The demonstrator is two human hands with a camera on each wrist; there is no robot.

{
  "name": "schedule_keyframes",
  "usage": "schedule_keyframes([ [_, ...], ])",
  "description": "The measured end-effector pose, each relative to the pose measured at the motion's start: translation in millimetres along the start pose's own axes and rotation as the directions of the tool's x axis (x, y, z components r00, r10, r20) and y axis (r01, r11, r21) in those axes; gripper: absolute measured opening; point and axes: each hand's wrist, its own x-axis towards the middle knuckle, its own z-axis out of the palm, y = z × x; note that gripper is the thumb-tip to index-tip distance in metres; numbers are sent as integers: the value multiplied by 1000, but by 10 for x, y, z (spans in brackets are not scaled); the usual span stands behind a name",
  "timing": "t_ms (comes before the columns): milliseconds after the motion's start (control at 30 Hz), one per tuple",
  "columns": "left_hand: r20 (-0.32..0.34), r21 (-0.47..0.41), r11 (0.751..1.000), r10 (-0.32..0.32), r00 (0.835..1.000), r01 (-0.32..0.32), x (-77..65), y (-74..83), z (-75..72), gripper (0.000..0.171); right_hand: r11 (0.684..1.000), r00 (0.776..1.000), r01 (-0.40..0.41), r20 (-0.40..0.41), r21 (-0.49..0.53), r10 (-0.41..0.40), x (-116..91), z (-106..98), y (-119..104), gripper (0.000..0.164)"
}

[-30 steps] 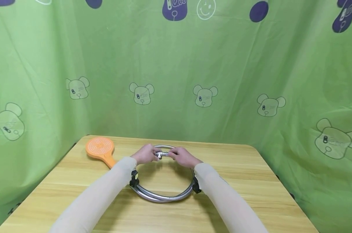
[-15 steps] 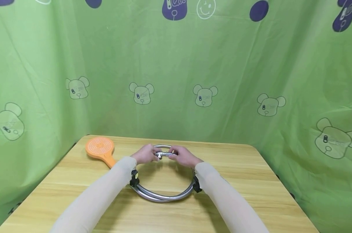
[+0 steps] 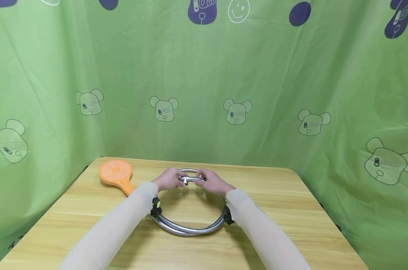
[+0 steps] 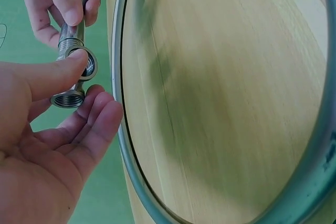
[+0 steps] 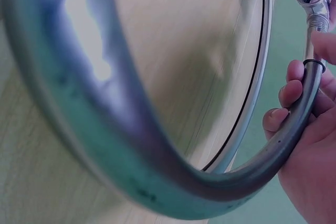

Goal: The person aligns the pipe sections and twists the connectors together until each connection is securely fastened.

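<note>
A coiled silver shower hose (image 3: 183,230) hangs in a ring between my two arms. My left hand (image 4: 52,135) pinches a chrome threaded tee fitting (image 5: 317,8), its thumb across one round opening. Threads show inside the fitting's open ports. My right hand (image 5: 315,135) grips the metal end of the hose just beside the fitting, with the thumb on the connector and the fingers curled round from the other side. The connector's threads (image 4: 71,43) show where it meets the fitting. In the head view, the left hand (image 3: 169,179) and right hand (image 3: 215,182) face each other.
An orange shower head (image 3: 116,171) lies at the table's far left, its handle partly hidden behind the left sleeve. The wooden table (image 3: 285,217) extends under the hose. A green patterned curtain (image 3: 197,138) surrounds the table at the back and sides.
The fingers of my right hand have shifted slightly on the hose end, uncovering a bit more of the connector. The left hand, fitting and shower head stay in place.
</note>
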Motion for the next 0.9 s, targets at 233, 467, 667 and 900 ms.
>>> schedule_keyframes([
  [233,-14,24,1000,14,1000,-14,-11,11,9,31,999,1000,29,8,-38,-29,9,3,25,8],
  [467,-44,-7,1000,24,999,-24,-8,21,30,41,998,999,33,16,-54,-32,9,-16,30,23],
  [667,-67,-77,996,46,997,-51,9,-19,44,46,998,1000,30,13,-54,-29,1,-37,17,28],
  [900,-72,-154,986,46,996,-57,5,-45,32,45,999,1000,16,16,-33,-16,-18,-45,7,29],
])
